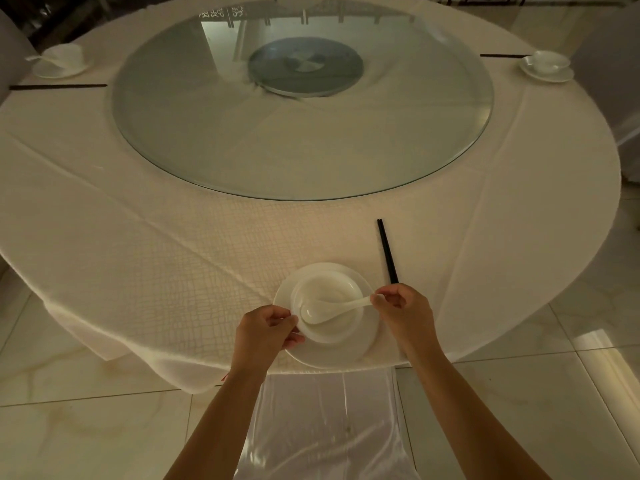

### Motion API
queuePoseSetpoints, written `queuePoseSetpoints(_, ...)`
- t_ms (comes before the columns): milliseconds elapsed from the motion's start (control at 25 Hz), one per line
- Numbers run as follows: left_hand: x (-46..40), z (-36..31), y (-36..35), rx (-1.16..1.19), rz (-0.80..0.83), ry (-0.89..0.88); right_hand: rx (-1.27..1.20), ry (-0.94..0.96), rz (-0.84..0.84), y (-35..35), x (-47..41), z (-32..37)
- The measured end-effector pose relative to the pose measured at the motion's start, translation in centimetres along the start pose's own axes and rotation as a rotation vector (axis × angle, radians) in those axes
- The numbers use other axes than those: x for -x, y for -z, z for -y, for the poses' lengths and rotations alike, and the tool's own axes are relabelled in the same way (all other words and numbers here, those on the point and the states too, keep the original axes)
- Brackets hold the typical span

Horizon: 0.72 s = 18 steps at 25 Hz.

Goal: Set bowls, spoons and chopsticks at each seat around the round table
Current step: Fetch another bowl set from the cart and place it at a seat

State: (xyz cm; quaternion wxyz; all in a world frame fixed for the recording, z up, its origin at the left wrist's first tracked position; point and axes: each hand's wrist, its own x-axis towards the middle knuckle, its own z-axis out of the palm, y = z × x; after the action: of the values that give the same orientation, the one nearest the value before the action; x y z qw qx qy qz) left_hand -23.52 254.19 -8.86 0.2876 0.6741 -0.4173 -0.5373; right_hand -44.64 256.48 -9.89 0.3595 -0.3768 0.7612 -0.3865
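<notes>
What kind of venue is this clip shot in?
Most likely a restaurant banquet room: a large round table under a white cloth, a glass lazy Susan at its centre, matching bowl-and-chopstick settings at several seats, and a satin-covered chair.

I see bare cloth left of the plate (367, 344); chopsticks (387, 251) bar its right, the glass turntable (207, 133) lies beyond.

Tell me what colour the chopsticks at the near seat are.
Black. The chopsticks show plainly against the pale tablecloth in the head view.
</notes>
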Motion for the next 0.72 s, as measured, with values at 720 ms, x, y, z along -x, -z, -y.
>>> queuePoseSetpoints(720,1.2,-1.0,0.9,-0.142,-0.065,-0.061,0.144,-0.016,-0.048,2.0,1.0,0.4)
